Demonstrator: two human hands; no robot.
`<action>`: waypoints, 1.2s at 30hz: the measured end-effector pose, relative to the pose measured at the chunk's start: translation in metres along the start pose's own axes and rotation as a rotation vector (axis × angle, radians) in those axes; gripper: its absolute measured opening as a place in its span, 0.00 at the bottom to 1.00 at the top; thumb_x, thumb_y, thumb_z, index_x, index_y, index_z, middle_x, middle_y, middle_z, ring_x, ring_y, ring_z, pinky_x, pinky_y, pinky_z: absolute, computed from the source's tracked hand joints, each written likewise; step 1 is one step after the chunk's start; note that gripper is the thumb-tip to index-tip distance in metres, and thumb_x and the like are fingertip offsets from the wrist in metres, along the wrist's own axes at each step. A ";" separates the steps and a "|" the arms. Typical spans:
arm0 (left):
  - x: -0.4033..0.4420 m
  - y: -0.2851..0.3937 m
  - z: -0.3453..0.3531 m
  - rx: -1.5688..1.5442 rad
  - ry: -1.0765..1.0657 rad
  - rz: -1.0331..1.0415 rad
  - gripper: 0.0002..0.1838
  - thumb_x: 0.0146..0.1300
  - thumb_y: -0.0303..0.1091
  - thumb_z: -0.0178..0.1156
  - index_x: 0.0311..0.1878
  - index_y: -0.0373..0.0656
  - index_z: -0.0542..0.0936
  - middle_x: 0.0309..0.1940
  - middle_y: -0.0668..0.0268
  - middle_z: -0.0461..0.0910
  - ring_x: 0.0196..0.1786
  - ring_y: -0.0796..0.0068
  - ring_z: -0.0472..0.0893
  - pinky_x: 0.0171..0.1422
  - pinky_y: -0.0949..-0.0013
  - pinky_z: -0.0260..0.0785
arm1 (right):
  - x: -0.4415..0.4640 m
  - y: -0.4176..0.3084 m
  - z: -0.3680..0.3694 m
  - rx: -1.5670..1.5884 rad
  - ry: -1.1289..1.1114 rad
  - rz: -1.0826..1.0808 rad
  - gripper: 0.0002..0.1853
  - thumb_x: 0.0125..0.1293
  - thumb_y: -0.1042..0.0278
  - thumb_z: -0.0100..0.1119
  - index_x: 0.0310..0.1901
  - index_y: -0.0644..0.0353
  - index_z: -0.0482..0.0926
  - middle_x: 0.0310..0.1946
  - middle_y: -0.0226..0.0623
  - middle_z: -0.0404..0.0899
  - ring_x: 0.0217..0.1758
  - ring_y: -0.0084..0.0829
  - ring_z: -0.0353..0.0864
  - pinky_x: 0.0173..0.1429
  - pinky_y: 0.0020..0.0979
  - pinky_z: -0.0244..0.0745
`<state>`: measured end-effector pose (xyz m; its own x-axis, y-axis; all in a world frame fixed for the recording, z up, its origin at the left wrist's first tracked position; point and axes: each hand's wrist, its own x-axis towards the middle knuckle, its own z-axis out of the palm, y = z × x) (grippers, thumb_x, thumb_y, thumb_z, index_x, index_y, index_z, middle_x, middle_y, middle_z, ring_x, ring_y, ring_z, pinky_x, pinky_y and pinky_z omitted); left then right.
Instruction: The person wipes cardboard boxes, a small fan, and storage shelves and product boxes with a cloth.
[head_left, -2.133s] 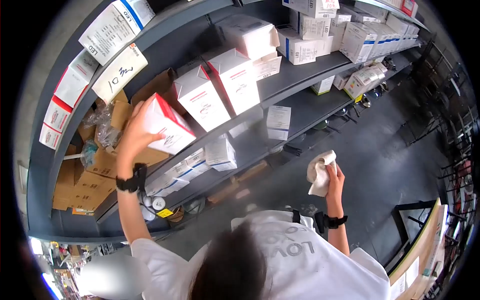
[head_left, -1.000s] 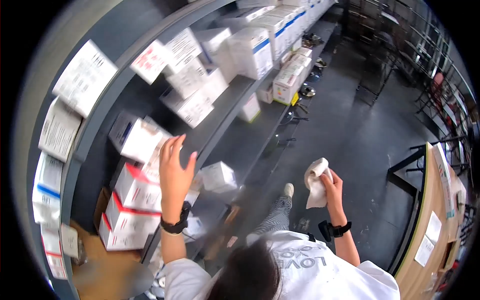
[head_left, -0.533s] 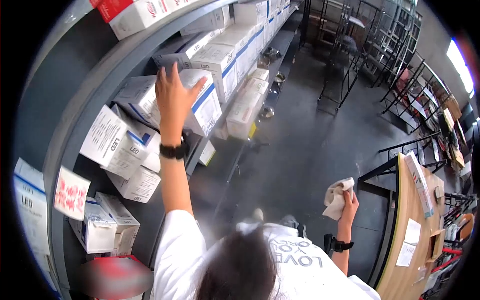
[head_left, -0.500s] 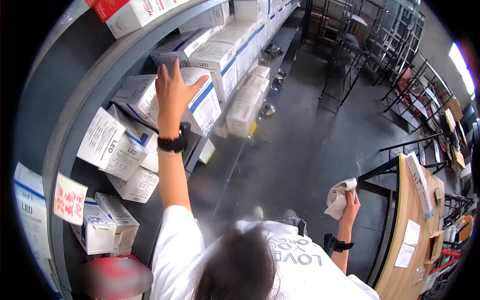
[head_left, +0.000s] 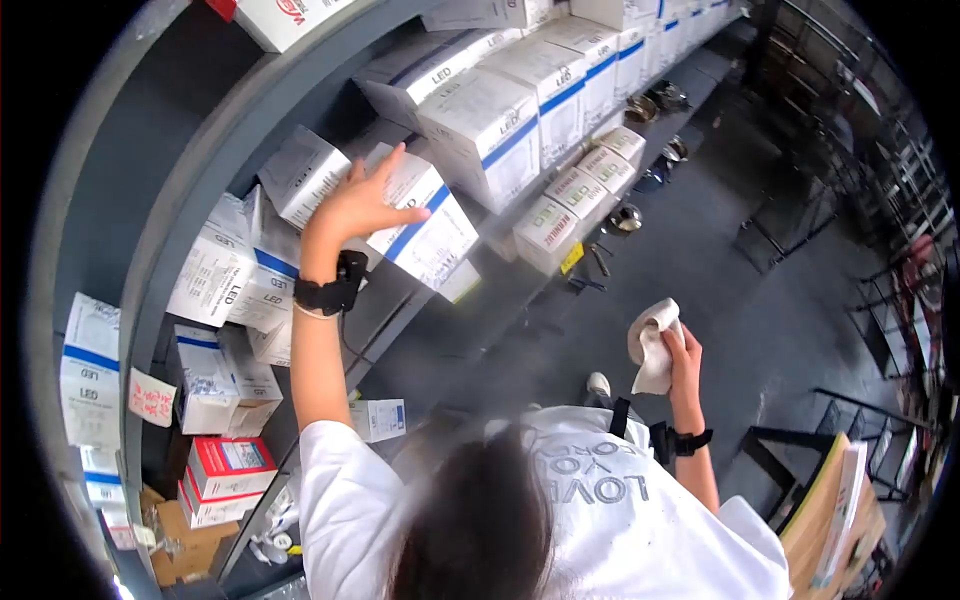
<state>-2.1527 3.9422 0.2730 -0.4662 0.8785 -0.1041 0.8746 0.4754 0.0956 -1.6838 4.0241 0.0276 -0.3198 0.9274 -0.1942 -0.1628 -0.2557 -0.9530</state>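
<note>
My left hand (head_left: 365, 205), fingers spread, rests on a white LED box with a blue stripe (head_left: 425, 225) that sits tilted at the shelf edge. Left of it, close to my fingertips, lies another LED box (head_left: 305, 178). A row of larger LED boxes (head_left: 485, 130) stands beyond it along the same shelf. Over the floor on the right, my right hand (head_left: 683, 365) grips a crumpled whitish cloth (head_left: 655, 345), which hangs from its closed fingers.
Red and white boxes (head_left: 228, 470) and a cardboard box (head_left: 190, 540) are at lower left. Small boxes (head_left: 570, 210) and metal pans (head_left: 625, 218) line the lower shelf. A wooden table (head_left: 830, 500) stands at lower right, with black metal frames behind it.
My left hand has left the red and white box and moved along the shelf to the LED boxes. The tilted LED box now sits farther out over the edge. My right hand keeps the cloth.
</note>
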 end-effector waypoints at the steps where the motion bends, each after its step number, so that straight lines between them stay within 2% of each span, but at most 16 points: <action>1: -0.002 0.007 -0.003 0.045 -0.024 -0.043 0.63 0.42 0.67 0.72 0.80 0.68 0.48 0.74 0.28 0.49 0.76 0.26 0.51 0.77 0.44 0.54 | 0.018 -0.009 0.006 -0.028 -0.040 -0.006 0.15 0.69 0.67 0.60 0.51 0.69 0.81 0.37 0.29 0.82 0.36 0.18 0.78 0.40 0.21 0.72; 5: -0.023 0.024 -0.010 -0.093 0.039 -0.001 0.61 0.42 0.56 0.77 0.79 0.62 0.52 0.72 0.33 0.53 0.73 0.26 0.56 0.74 0.45 0.58 | 0.078 -0.028 0.019 -0.136 -0.195 -0.050 0.14 0.69 0.66 0.60 0.48 0.68 0.82 0.35 0.28 0.82 0.35 0.16 0.76 0.39 0.21 0.70; 6: -0.034 0.028 -0.010 -0.158 0.038 -0.019 0.61 0.44 0.58 0.75 0.80 0.63 0.50 0.73 0.32 0.50 0.74 0.26 0.56 0.74 0.38 0.55 | 0.088 -0.026 0.020 -0.137 -0.216 -0.050 0.13 0.68 0.66 0.60 0.48 0.68 0.82 0.35 0.28 0.82 0.35 0.16 0.76 0.39 0.21 0.70; 9: -0.056 0.042 0.006 0.105 0.211 -0.156 0.62 0.48 0.54 0.75 0.81 0.62 0.45 0.74 0.34 0.50 0.75 0.31 0.56 0.74 0.43 0.56 | 0.113 -0.019 0.033 -0.084 -0.263 0.000 0.13 0.68 0.67 0.61 0.48 0.68 0.82 0.36 0.28 0.82 0.35 0.16 0.77 0.39 0.21 0.70; 14: -0.087 0.033 0.017 -0.194 0.400 -0.086 0.56 0.54 0.49 0.73 0.80 0.47 0.49 0.71 0.34 0.57 0.74 0.39 0.61 0.76 0.55 0.55 | 0.109 -0.015 0.071 -0.029 -0.459 0.115 0.15 0.68 0.67 0.61 0.50 0.70 0.81 0.38 0.30 0.83 0.35 0.18 0.78 0.41 0.22 0.72; 15: -0.096 0.024 0.024 -0.172 0.505 -0.045 0.55 0.55 0.45 0.72 0.79 0.42 0.49 0.68 0.38 0.62 0.71 0.47 0.67 0.72 0.58 0.62 | 0.106 -0.019 0.078 -0.049 -0.497 0.103 0.16 0.68 0.67 0.61 0.51 0.70 0.81 0.38 0.30 0.83 0.36 0.18 0.78 0.42 0.22 0.72; 18: -0.131 0.023 0.028 -1.006 0.593 -0.263 0.54 0.55 0.34 0.71 0.79 0.43 0.47 0.65 0.47 0.68 0.63 0.52 0.75 0.64 0.58 0.73 | 0.096 -0.032 0.099 -0.031 -0.513 0.037 0.17 0.68 0.68 0.60 0.54 0.70 0.80 0.41 0.31 0.83 0.40 0.19 0.78 0.46 0.24 0.72; 19: -0.147 0.024 0.030 -1.236 0.610 -0.331 0.51 0.58 0.29 0.68 0.79 0.42 0.46 0.64 0.51 0.68 0.60 0.57 0.78 0.57 0.64 0.78 | 0.091 -0.045 0.107 -0.005 -0.496 -0.015 0.17 0.68 0.68 0.60 0.54 0.70 0.80 0.42 0.31 0.83 0.41 0.20 0.78 0.47 0.24 0.73; 20: -0.162 0.024 0.041 -1.440 0.657 -0.338 0.49 0.58 0.29 0.67 0.78 0.40 0.48 0.63 0.51 0.70 0.60 0.59 0.79 0.59 0.63 0.77 | 0.086 -0.059 0.115 0.019 -0.475 -0.067 0.17 0.68 0.68 0.59 0.55 0.70 0.79 0.43 0.32 0.83 0.42 0.20 0.78 0.48 0.24 0.73; 22: -0.187 0.028 0.071 -1.623 0.659 -0.369 0.40 0.59 0.32 0.66 0.72 0.37 0.60 0.56 0.55 0.76 0.56 0.64 0.81 0.58 0.65 0.77 | 0.084 -0.081 0.137 0.147 -0.448 -0.133 0.17 0.69 0.70 0.56 0.56 0.70 0.78 0.45 0.34 0.83 0.45 0.22 0.80 0.51 0.25 0.74; 24: -0.206 0.041 0.112 -1.816 0.572 -0.541 0.26 0.60 0.35 0.67 0.61 0.39 0.74 0.49 0.61 0.80 0.49 0.69 0.82 0.51 0.68 0.77 | 0.089 -0.086 0.159 0.341 -0.535 -0.034 0.19 0.68 0.67 0.57 0.56 0.70 0.78 0.49 0.36 0.82 0.50 0.24 0.79 0.55 0.27 0.73; 27: -0.227 0.113 0.125 -1.439 0.612 -0.196 0.28 0.68 0.26 0.60 0.70 0.39 0.66 0.69 0.56 0.67 0.70 0.64 0.69 0.74 0.63 0.59 | 0.098 -0.080 0.194 0.187 -0.724 -0.296 0.20 0.67 0.64 0.58 0.54 0.71 0.78 0.48 0.35 0.81 0.52 0.26 0.76 0.56 0.29 0.70; 31: -0.252 0.090 0.162 -1.051 0.792 -0.342 0.42 0.56 0.23 0.70 0.74 0.42 0.61 0.72 0.56 0.62 0.71 0.62 0.69 0.74 0.61 0.62 | 0.108 -0.080 0.207 -0.290 -0.716 -0.507 0.15 0.67 0.67 0.60 0.48 0.71 0.80 0.39 0.33 0.83 0.41 0.26 0.79 0.47 0.28 0.73; 32: -0.256 0.078 0.172 -1.035 0.810 -0.350 0.45 0.56 0.28 0.71 0.75 0.44 0.59 0.73 0.56 0.62 0.71 0.59 0.69 0.72 0.53 0.65 | 0.105 -0.069 0.206 -0.172 -0.674 -0.297 0.14 0.67 0.67 0.60 0.48 0.70 0.80 0.39 0.33 0.83 0.41 0.26 0.80 0.47 0.27 0.74; 34: -0.244 0.087 0.152 -1.854 0.856 -0.310 0.47 0.58 0.35 0.70 0.77 0.50 0.55 0.75 0.56 0.60 0.73 0.55 0.67 0.70 0.46 0.67 | 0.096 -0.043 0.200 0.065 -0.577 0.118 0.14 0.69 0.67 0.59 0.48 0.69 0.81 0.40 0.34 0.83 0.42 0.26 0.82 0.45 0.27 0.77; 36: -0.235 0.060 0.181 -1.818 0.798 -0.311 0.43 0.64 0.44 0.63 0.78 0.56 0.51 0.75 0.57 0.60 0.73 0.52 0.66 0.70 0.42 0.67 | 0.067 -0.037 0.208 0.490 -0.602 0.468 0.20 0.73 0.58 0.53 0.60 0.62 0.75 0.46 0.35 0.83 0.45 0.28 0.84 0.49 0.29 0.80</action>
<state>-1.9660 3.7556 0.1242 -0.9369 0.3490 0.0190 -0.1230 -0.3800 0.9168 -1.8930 4.0390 0.0984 -0.8649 0.4347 -0.2509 -0.2281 -0.7857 -0.5750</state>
